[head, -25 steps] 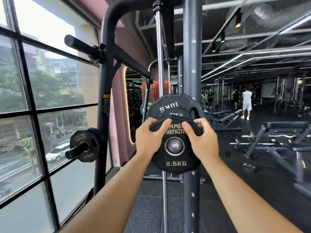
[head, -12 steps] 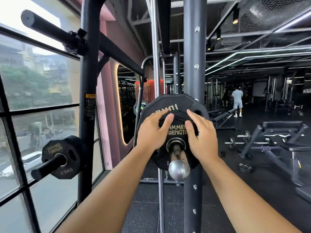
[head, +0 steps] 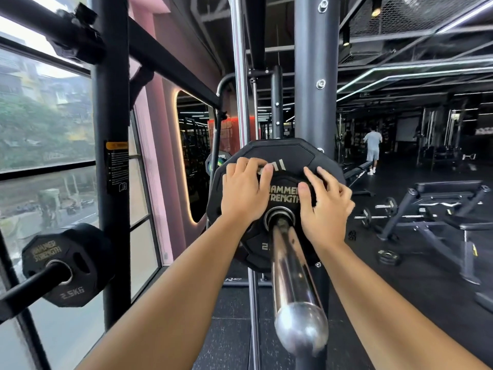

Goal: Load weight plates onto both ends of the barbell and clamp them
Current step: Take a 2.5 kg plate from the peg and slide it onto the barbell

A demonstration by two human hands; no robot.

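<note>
At the gym rack (head: 314,76), left hand (head: 244,194) at nine o'clock and right hand (head: 326,209) at three are pressing the 2.5 kg plate (head: 284,196) home flat-fingered, clamping likely coming next.

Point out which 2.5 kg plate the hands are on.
The 2.5 kg plate on the barbell sleeve, under left hand and right hand; the peg-stored plate, by the window, sits untouched.

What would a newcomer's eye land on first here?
The chrome barbell sleeve, running up from bottom centre. At its far end, the left hand and right hand press on a small Hammer Strength plate, in front of a larger plate. Lower left, a spare 2.5KG plate sits on a storage peg.
</note>
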